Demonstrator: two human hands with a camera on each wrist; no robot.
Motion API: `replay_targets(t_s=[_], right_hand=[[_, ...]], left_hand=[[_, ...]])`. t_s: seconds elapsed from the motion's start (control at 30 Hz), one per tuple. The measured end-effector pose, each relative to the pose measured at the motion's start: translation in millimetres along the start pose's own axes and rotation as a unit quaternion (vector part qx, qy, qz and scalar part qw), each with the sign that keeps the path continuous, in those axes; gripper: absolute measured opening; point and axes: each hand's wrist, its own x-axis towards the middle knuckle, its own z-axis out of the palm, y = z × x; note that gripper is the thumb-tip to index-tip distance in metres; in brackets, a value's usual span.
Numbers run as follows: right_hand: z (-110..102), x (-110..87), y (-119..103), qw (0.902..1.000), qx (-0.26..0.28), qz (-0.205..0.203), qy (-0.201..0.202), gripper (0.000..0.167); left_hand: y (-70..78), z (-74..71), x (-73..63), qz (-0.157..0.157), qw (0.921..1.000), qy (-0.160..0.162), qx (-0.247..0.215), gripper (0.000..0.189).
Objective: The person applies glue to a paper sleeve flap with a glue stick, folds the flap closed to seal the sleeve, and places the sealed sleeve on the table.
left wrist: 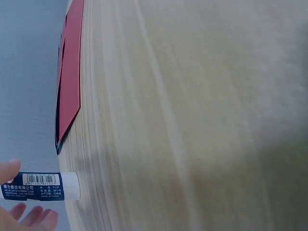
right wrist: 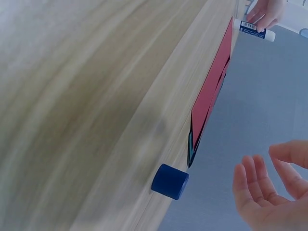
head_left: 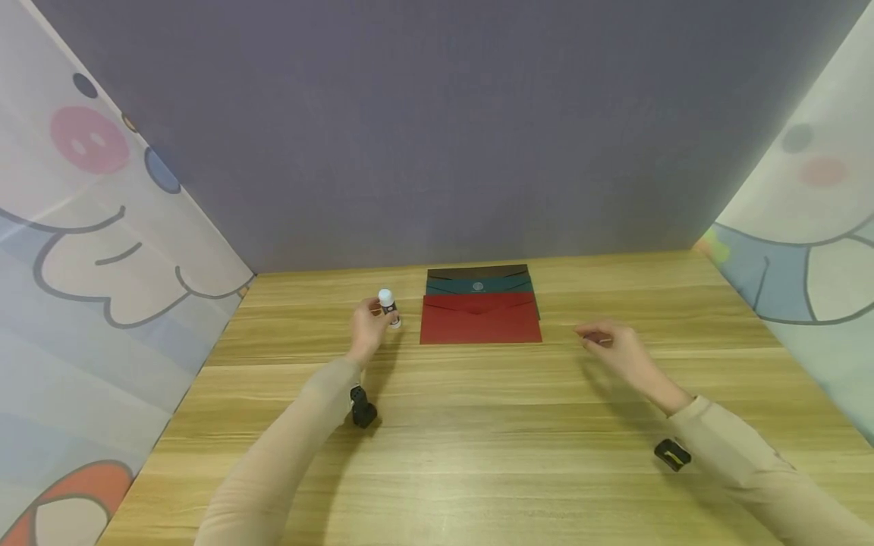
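Note:
At the left of the head view, my left hand (head_left: 369,327) holds a glue stick (head_left: 389,306) upright between thumb and fingers. The stick has white ends and a dark blue label with a barcode, seen close up in the left wrist view. Its lower end is at or just above the table; I cannot tell which. On the right, my right hand (head_left: 617,353) hovers over the table with loosely bent fingers and nothing in its grasp. A blue cap (right wrist: 170,181) rests on the tabletop near that hand, apart from the fingers in the right wrist view.
Between the hands lie overlapping envelopes: a red envelope (head_left: 481,320) in front, a teal envelope (head_left: 508,285) behind it, and a dark brown envelope (head_left: 478,272) at the back. A grey panel (head_left: 437,136) rises behind the wooden table (head_left: 451,440). Cartoon-printed curtains hang at both sides.

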Motion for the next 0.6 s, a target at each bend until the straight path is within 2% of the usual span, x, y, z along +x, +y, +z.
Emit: replay_targets(t_s=[0.43,0.6], right_hand=[[3.0,-3.2,2.2,0.9999,0.006,0.001,-0.010,0.019],[3.6,-3.3,-1.5,0.9997,0.009,0.009,-0.019,0.020]], left_hand=[[-1.3,0.4,6.9,0.009,1.0000,0.003,-0.002,0.031],[6.4,-2.3,3.8,0.013,0.9998,0.009,-0.012,0.028]])
